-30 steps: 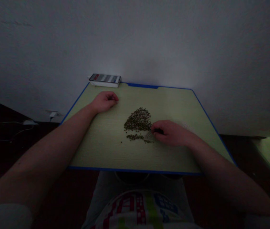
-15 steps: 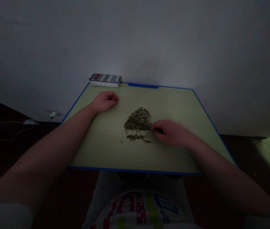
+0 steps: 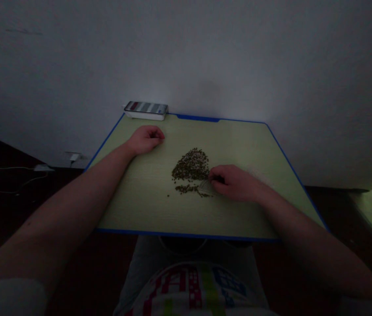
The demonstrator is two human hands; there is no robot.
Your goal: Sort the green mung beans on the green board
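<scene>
A heap of small greenish-brown beans or seeds (image 3: pixel 191 165) lies at the middle of the pale tabletop (image 3: pixel 159 215), with a thin loose strip of the same grains (image 3: pixel 186 188) just in front. My right hand (image 3: pixel 230 182) rests at the heap's right edge, thumb and fingers curled together in a pinch. What sits between its fingertips is hidden. Below them shows a pale, finely lined patch (image 3: pixel 207 188) that I cannot identify. My left hand (image 3: pixel 146 139) rests on the table to the heap's upper left, loosely closed, apart from the grains, with nothing visible in it.
A phone (image 3: pixel 146 107) lies on a white box (image 3: pixel 144 116) at the back left corner. Small whitish bits (image 3: pixel 258 175) lie behind my right wrist. The table has a blue rim (image 3: pixel 186 235) and stands against a wall (image 3: pixel 186 57). A plug with cables (image 3: pixel 74 157) is at left.
</scene>
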